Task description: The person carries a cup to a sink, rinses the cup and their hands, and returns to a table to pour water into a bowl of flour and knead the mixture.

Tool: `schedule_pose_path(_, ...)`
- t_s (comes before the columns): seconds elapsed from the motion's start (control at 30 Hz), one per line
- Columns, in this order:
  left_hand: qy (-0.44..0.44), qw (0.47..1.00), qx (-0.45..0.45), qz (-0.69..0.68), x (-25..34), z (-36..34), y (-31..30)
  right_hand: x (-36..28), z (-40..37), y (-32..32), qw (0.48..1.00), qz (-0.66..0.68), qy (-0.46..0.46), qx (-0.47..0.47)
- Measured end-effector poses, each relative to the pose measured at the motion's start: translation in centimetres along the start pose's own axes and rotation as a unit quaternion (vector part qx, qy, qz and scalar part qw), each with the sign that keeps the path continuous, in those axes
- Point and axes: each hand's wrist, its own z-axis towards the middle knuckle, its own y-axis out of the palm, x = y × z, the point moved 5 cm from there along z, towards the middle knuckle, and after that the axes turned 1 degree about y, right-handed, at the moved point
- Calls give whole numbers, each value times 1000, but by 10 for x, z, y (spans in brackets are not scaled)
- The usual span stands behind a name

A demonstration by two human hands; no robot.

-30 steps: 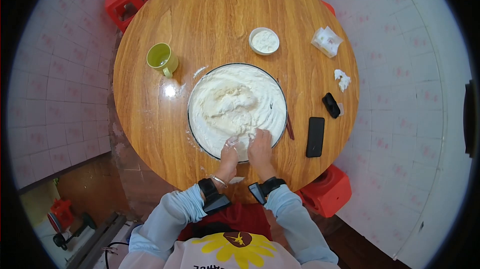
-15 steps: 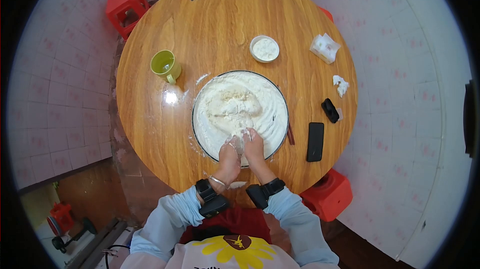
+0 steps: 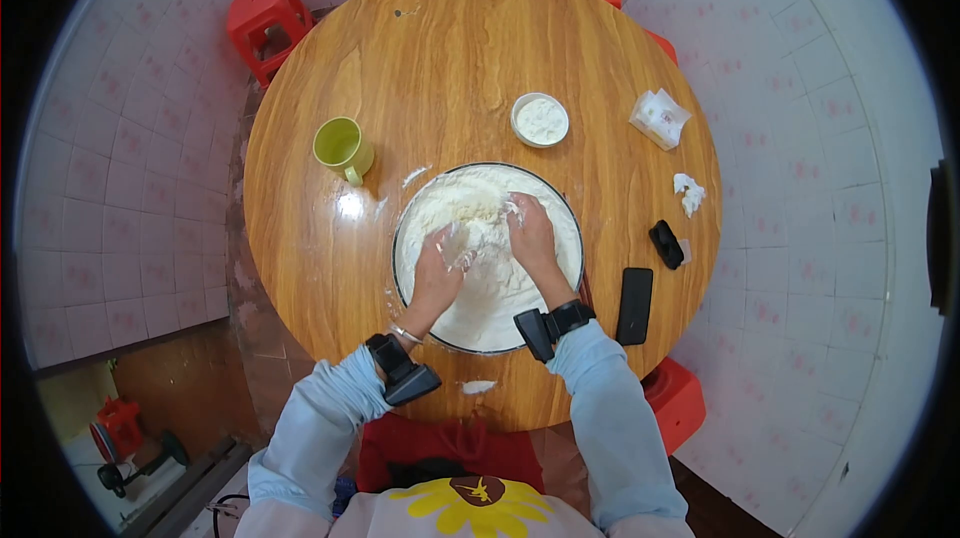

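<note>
Head view, only view. White powder point(image 3: 503, 306) lies in a wide, dark-rimmed basin point(image 3: 397, 263) near the person's edge of the desk point(image 3: 430, 68). Left hand point(image 3: 437, 273) and right hand point(image 3: 535, 241) are over the basin, palms roughly facing, a gap between them. Grip of each: fingers curled, white-coated, down at the heaped part; cannot tell whether either has hold of a clump.

Risks, judged: a quick lift or outward push could throw powder over the rim; a spilled patch point(image 3: 478, 387) already lies on the desk. Uneven pressure on one side could slide the basin. Right wrist device point(image 3: 555, 326) overlaps the rim in this view; lowering that forearm might knock it or dust it. Bracelet point(image 3: 406, 334) could likewise pick up powder.
</note>
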Motion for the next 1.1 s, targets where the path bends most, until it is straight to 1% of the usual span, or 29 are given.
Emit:
schedule_pose_path(0.03, 50, 996, 5, 72, 7, 6, -5, 7, 1, 8, 1000, 5, -2, -22)
schedule_pose_path(0.07, 94, 985, 8, 145, 16, 13, -8, 14, 3, 13, 1000, 6, -2, -21)
schedule_pose_path(0.1, 94, 985, 8, 146, 15, 20, -9, 23, 4, 23, 997, 50, 46, -46)
schedule_pose_path(0.13, 125, 969, -13, 211, 18, 27, -5, 28, 5, 29, 989, 95, 92, -72)
schedule_pose_path(0.17, 155, 949, -33, 274, 19, 33, -2, 30, 8, 29, 989, 97, 92, -71)
schedule_pose_path(0.2, 155, 948, -33, 275, 18, 40, -3, 33, 10, 31, 988, 87, 97, -80)
schedule_pose_path(0.27, 185, 950, -95, 232, 20, 47, 3, 33, 10, 29, 988, 75, 104, -86)
schedule_pose_path(0.3, 184, 950, -97, 232, 20, 50, 2, 34, 9, 25, 988, 68, 109, -88)
schedule_pose_path(0.37, 150, 939, -166, 260, 20, 54, 5, 29, 9, 14, 987, 60, 116, -89)
schedule_pose_path(0.4, 150, 939, -168, 260, 22, 54, 3, 31, 6, 9, 980, 61, 166, -95)
schedule_pose_path(0.43, 165, 927, -200, 271, 28, 51, 4, 34, 0, 7, 969, 63, 216, -102)
schedule_pose_path(0.47, 180, 913, -232, 282, 32, 47, 6, 36, -4, 7, 969, 63, 218, -102)
schedule_pose_path(0.5, 179, 913, -235, 282, 35, 45, 5, 34, -8, 8, 974, 82, 192, -88)
schedule_pose_path(0.53, 212, 903, -245, 283, 39, 40, 7, 33, -12, 8, 978, 100, 166, -73)
schedule_pose_path(0.57, 244, 892, -255, 284, 42, 35, 9, 25, -15, 6, 977, 101, 171, -72)
schedule_pose_path(0.6, 242, 891, -259, 285, 42, 32, 9, 15, -18, 7, 976, 84, 181, -83)
schedule_pose_path(0.67, 250, 905, -240, 245, 41, 27, 6, 9, -24, 17, 974, 70, 193, -98)
schedule_pose_path(0.7, 246, 906, -242, 247, 38, 26, 5, 3, -25, 16, 995, 43, 89, -13)
schedule_pose_path(0.73, 268, 901, -227, 257, 37, 25, 5, -10, -28, 11, 997, 15, -14, 72)
schedule_pose_path(0.77, 291, 895, -212, 265, 36, 23, 5, -12, -33, 13, 997, 14, -10, 70)
schedule_pose_path(0.83, 294, 896, -209, 260, 29, 23, 6, -19, -39, 21, 1000, 16, -6, -21)
schedule_pose_path(0.87, 300, 896, -202, 257, 27, 24, 6, -21, -41, 21, 1000, 15, -3, -22)
schedule_pose_path(0.97, 285, 904, -178, 263, 24, 31, 10, -26, -40, 27, 997, -59, -55, -19)
schedule_pose_path(1.0, 281, 905, -181, 262, 24, 32, 11, -25, -39, 28, 997, -59, -51, -22)
schedule_pose_path(1.07, 237, 912, -174, 285, 24, 39, 13, -24, -33, 29, 996, -72, -54, -28)
schedule_pose_path(1.1, 233, 913, -175, 285, 26, 42, 15, -22, -30, 31, 996, -71, -51, -31)
